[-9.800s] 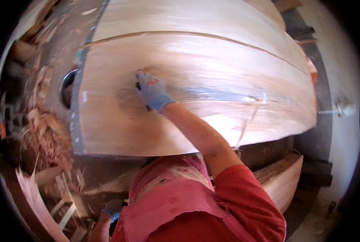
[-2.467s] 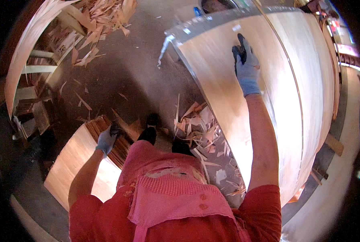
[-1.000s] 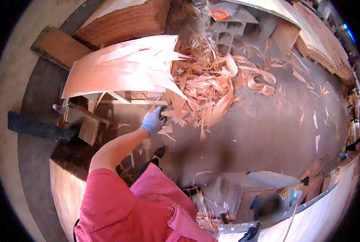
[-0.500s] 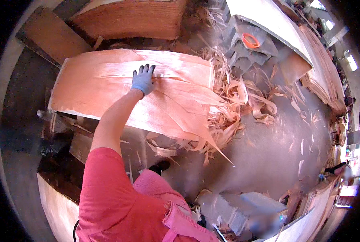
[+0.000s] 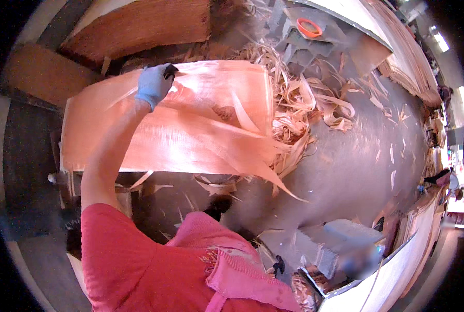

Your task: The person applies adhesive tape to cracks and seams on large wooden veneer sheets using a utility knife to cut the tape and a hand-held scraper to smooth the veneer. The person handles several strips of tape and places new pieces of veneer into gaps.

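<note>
A thin, reddish veneer sheet [image 5: 180,130] with torn, splintered edges lies spread over a low stack in front of me. My left hand [image 5: 153,84], in a light blue glove, reaches out to the sheet's far side. Its fingers curl on the sheet near the far edge. My bare forearm and red sleeve run from the lower left up to it. My right hand is out of view.
Curled veneer scraps [image 5: 299,109] are heaped to the right of the sheet. A darker wood stack [image 5: 138,26] lies beyond it, and a grey machine with an orange ring [image 5: 310,27] stands behind. The grey floor [image 5: 351,166] carries loose splinters. Another person [image 5: 445,179] stands far right.
The sheet sits nearer and lower in view. My left hand, flat on it half a second ago, has curled its fingers near the far edge.
</note>
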`<state>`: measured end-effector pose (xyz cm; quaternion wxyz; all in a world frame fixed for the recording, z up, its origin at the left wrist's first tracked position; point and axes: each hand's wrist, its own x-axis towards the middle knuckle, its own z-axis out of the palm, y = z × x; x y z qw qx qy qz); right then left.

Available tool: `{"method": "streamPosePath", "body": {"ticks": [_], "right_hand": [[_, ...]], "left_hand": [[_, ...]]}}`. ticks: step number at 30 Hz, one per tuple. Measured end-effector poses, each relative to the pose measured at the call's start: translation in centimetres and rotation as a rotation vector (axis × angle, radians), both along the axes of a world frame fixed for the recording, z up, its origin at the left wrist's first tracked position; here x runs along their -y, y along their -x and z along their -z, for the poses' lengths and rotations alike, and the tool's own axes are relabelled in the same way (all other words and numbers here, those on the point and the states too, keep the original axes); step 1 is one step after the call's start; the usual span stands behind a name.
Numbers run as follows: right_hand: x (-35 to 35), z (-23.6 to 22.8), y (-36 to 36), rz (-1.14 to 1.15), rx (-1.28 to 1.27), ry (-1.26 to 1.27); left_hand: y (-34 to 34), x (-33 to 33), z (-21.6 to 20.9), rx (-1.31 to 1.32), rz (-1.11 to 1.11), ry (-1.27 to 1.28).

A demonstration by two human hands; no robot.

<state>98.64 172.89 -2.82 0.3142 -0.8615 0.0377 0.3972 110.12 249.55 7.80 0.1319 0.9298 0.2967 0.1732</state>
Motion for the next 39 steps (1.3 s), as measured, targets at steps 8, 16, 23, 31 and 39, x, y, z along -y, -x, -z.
{"method": "streamPosePath", "body": {"ticks": [8, 16, 23, 31, 39], "right_hand": [[3.6, 4.9, 2.9, -0.012, 0.025, -0.027], [1.6, 4.8, 5.5, -0.197, 0.450, -0.085], [0.9, 8.9, 6.4, 0.074, 0.280, -0.340], [-14.9, 2.5, -8.3, -0.371, 0.248, -0.184], [-38.9, 0.0, -24.1, -0.636, 0.832, 0.023]], "left_hand": [[-9.2, 4.5, -9.9, -0.210, 0.156, -0.155], [-16.3, 7.7, -13.6, -0.386, 0.641, 0.036], [-15.9, 8.4, -13.3, -0.497, 0.698, 0.222], [-9.8, 3.8, -8.1, -0.233, 0.533, 0.127], [-5.8, 8.0, -8.7, -0.036, 0.370, -0.090]]}}
